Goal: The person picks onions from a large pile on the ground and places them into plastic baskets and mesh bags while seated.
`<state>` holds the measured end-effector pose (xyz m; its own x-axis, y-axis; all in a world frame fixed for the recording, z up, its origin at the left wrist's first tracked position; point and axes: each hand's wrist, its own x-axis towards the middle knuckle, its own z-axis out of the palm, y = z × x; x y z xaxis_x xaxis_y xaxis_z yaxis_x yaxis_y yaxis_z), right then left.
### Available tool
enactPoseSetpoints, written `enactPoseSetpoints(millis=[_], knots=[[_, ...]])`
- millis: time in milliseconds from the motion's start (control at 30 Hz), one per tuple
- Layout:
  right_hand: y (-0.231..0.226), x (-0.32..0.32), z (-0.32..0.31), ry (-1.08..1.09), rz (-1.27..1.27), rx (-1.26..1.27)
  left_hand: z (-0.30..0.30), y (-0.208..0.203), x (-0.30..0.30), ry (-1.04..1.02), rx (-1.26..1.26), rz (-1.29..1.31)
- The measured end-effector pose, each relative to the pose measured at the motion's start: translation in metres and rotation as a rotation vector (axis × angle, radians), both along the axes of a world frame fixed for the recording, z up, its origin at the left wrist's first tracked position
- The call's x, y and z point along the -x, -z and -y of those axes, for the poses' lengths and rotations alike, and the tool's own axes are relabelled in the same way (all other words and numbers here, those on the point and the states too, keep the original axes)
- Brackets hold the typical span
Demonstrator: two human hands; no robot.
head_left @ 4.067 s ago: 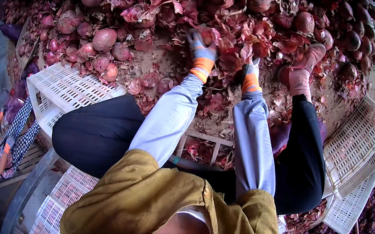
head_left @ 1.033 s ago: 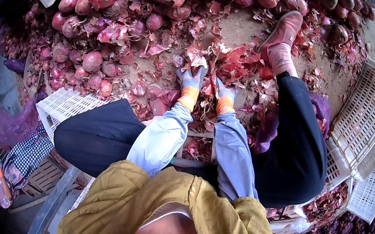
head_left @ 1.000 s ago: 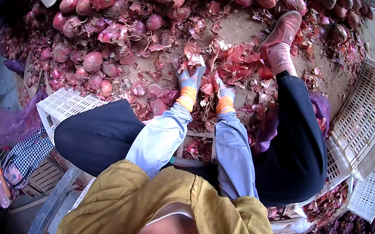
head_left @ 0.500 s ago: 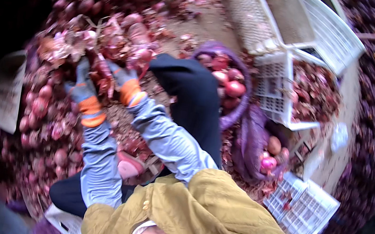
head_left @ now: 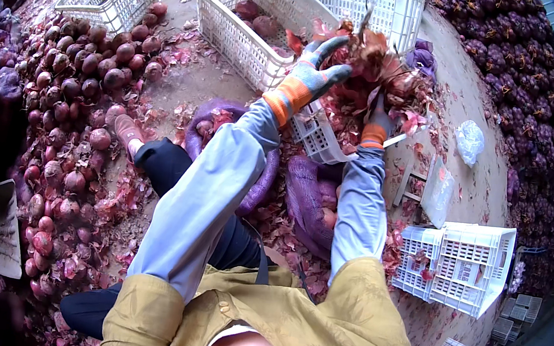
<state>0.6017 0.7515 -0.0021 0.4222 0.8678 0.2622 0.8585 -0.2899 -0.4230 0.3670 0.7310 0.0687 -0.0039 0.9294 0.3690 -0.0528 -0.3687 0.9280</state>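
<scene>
The left hand [head_left: 316,74] is hovering at the far left side of the crate [head_left: 316,135], its fingers spreading wide and the thumb standing apart; it is not clearly gripping anything. The right hand [head_left: 378,120] is reaching in at the crate's right side, and its fingers are disappearing among the skins [head_left: 377,58], so whether they are closing on any cannot be told. The skins, dry and red, are mounding above the crate and hiding much of its mouth.

Such papery skins are probably sliding loose easily, so cupping the heap from both sides is likely working better than pinching it. With the left fingers spreading so wide, flakes could be slipping toward the long crate [head_left: 238,47], which is standing just left of the crate and holding onions [head_left: 264,26]. Turning the left palm inward and lowering the heap close to the crate's mouth before letting go should be helping; pressing lightly should be settling it below the rim. Care is also paying on the crate's near side, where two purple bags [head_left: 300,194] are sitting.
</scene>
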Motion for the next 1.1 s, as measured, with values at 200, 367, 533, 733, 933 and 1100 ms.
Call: enactPoseSetpoints(millis=[200,367,533,733,933,1100], knots=[[0.058,-0.103,0.030,-0.165,-0.104,-0.076,0.063,-0.009,0.113,0.209,0.263,0.314],[0.066,-0.070,0.016,-0.191,-0.172,-0.189,0.139,-0.017,0.251,-0.218,0.194,0.262],[0.128,-0.042,0.006,-0.223,0.244,0.592,0.241,-0.015,0.346,-0.445,0.174,0.363],[0.089,-0.063,-0.053,-0.545,0.384,0.691,0.434,0.009,0.443,-0.834,0.323,0.407],[-0.005,-0.049,-0.039,-0.552,0.317,0.463,0.594,-0.005,0.446,-1.307,0.388,0.148],[-0.019,0.107,0.000,-0.931,-0.112,0.364,0.706,0.064,0.443,-1.522,0.592,0.173]])
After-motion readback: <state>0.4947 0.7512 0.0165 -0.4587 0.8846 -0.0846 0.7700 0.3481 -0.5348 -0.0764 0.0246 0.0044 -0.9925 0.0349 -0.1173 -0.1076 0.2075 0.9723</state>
